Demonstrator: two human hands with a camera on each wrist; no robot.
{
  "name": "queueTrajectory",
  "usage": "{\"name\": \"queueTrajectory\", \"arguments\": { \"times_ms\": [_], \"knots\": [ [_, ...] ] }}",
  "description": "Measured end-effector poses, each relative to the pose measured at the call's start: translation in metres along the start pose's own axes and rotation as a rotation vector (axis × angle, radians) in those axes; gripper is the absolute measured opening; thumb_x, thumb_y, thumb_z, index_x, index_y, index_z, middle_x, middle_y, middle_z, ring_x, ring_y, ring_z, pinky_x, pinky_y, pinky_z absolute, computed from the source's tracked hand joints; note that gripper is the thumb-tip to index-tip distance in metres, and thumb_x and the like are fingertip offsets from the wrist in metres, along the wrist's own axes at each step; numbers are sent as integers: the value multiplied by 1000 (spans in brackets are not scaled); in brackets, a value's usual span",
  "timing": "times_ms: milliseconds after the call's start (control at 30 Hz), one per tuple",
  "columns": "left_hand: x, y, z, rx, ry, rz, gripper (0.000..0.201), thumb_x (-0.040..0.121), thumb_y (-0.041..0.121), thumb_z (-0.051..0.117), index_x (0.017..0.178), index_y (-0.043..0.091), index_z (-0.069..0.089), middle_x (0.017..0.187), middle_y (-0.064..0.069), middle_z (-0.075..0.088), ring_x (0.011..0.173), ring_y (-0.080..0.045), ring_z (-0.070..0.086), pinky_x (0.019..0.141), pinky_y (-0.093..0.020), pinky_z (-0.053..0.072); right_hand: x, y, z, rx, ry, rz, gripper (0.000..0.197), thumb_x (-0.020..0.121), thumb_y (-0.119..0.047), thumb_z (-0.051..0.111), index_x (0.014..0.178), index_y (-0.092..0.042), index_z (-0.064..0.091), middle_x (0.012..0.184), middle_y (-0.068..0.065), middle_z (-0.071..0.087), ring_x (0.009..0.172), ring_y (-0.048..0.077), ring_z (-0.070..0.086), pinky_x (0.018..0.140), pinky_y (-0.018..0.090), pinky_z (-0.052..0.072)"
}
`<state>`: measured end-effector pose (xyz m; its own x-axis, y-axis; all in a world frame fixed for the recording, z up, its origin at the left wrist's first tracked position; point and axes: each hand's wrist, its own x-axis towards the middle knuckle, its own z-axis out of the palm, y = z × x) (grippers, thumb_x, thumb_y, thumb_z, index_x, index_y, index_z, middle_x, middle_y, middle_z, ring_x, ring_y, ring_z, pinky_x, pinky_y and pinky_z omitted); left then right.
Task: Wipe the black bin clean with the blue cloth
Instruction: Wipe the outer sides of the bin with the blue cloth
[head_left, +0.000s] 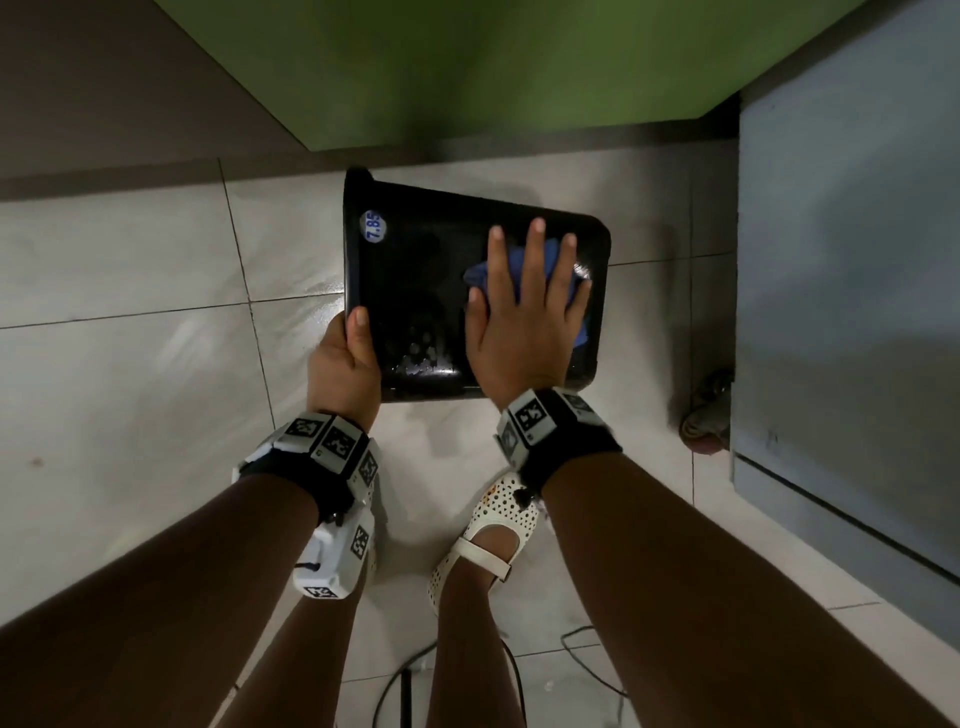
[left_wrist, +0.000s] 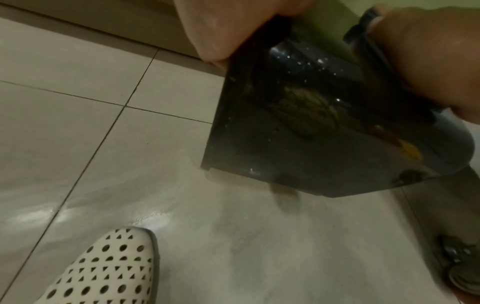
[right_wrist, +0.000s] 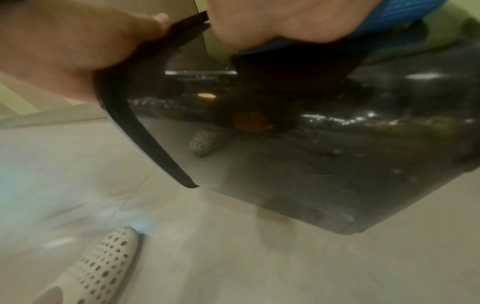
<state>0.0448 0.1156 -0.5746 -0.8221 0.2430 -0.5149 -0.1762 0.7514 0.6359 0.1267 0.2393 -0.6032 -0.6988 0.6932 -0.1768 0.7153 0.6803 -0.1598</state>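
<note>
bin: glossy black plastic, rectangular with rounded corners, lying on its side above the tiled floor, rim to the left, base to the right; a round white sticker reading 7.85 near the rim; wet specks and grime on its walls
cloth: blue, bunched, lying on the bin's upward-facing side wall near the base end
</note>
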Motion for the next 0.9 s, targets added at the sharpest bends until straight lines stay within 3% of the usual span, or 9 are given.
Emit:
{"name": "queueTrajectory", "arguments": {
  "times_ms": [133,267,333,400,467,600,700,800,900],
  "knots": [
    [3,3,-1,1,3,1,41,98,34,28,104,4,54,81,-3,54,79,-21,52,69,-29,39,10,6,-3,28,20,160,52,95,-40,34,143,-23,35,150,18,31,136,44,28,103,61,33],
    [2,0,-4,24,3,12,31,98,34,27,97,10,47,69,2,50,69,-23,49,64,-33,43,23,13,-14,108,33,385,55,94,-43,25,143,-23,35,147,19,35,130,42,39,98,51,41],
    [2,0,-4,27,4,16,30,98,33,27,101,8,44,67,9,47,65,-20,49,62,-32,45,32,34,-22,299,9,580,54,96,-43,19,143,-21,36,144,15,42,124,36,47,95,40,44],
    [0,1,-4,28,12,39,33,99,30,27,109,3,44,68,12,46,63,-12,48,56,-24,36,42,59,-27,588,-290,898,50,101,-39,20,136,-13,44,137,14,49,122,31,49,97,33,39],
    [-4,3,-5,27,17,60,34,99,27,26,114,2,44,71,9,48,66,-13,46,58,-18,31,41,72,-31,796,-477,1052,49,102,-38,23,130,-7,48,132,15,52,119,29,50,99,31,37],
    [-1,13,-11,-8,-29,62,36,99,32,24,118,9,45,94,-2,53,88,-23,52,74,-32,43,32,68,-31,914,-430,950,46,102,-37,24,130,-10,49,132,14,52,117,28,52,91,28,39],
    [13,20,-20,-65,-73,6,34,97,38,28,113,17,49,101,-3,57,98,-28,57,85,-50,51,32,61,-37,1016,-438,1113,50,98,-49,31,114,-10,57,119,13,59,96,24,58,89,28,41],
    [21,27,-26,-93,13,-21,35,97,35,32,101,10,56,94,-7,58,92,-26,57,83,-40,49,25,51,-46,1032,-450,1093,58,98,-51,29,127,-7,51,129,13,55,113,28,53,101,34,39],
    [22,29,-29,-49,93,-23,43,97,37,31,79,6,54,74,-6,54,76,-22,50,70,-29,39,15,47,-59,978,-372,965,52,99,-49,28,114,-10,60,118,13,60,108,30,55,102,37,40]
  ]
}}
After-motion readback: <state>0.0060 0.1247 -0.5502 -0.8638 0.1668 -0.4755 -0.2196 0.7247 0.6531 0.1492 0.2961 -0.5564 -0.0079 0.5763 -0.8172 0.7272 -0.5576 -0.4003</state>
